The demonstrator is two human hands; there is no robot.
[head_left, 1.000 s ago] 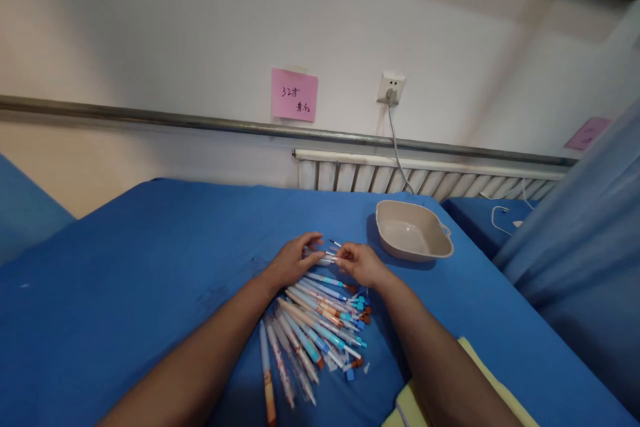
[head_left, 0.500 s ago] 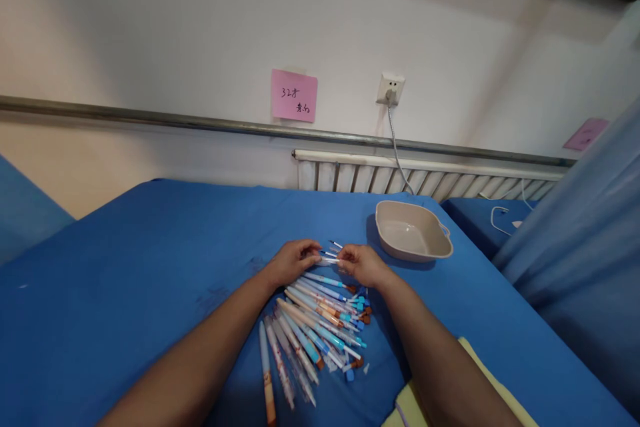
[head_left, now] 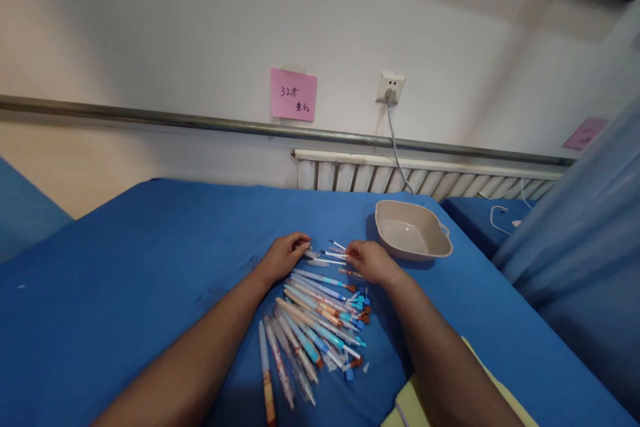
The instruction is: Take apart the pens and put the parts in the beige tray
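Observation:
A fan of pens (head_left: pixel 315 310) with pale, orange and blue barrels lies on the blue cloth in front of me. Beyond it are several thin white pen refills (head_left: pixel 330 261), some with dark tips. My left hand (head_left: pixel 286 256) is at their left end, its fingers pinched around a small, clear-looking pen part (head_left: pixel 311 254). At their right end, the fingers of my right hand (head_left: pixel 371 260) are closed; what they grip is mostly hidden. Small blue and brown pen pieces (head_left: pixel 361 307) gather along the right side of the fan.
A beige plastic basin (head_left: pixel 413 255) stands beyond my right hand. Yellow cloth (head_left: pixel 417 407) lies under my right forearm. The blue-covered table (head_left: pixel 150 267) reaches toward a wall with a radiator (head_left: pixel 360 177), a plugged-in socket (head_left: pixel 390 89) and a pink note (head_left: pixel 293 95). A blue curtain (head_left: pixel 575 227) hangs at right.
My hands have drawn apart: the left has shifted left and the right slightly right. More of the white refills shows between them. The fanned pens and the basin have stayed put.

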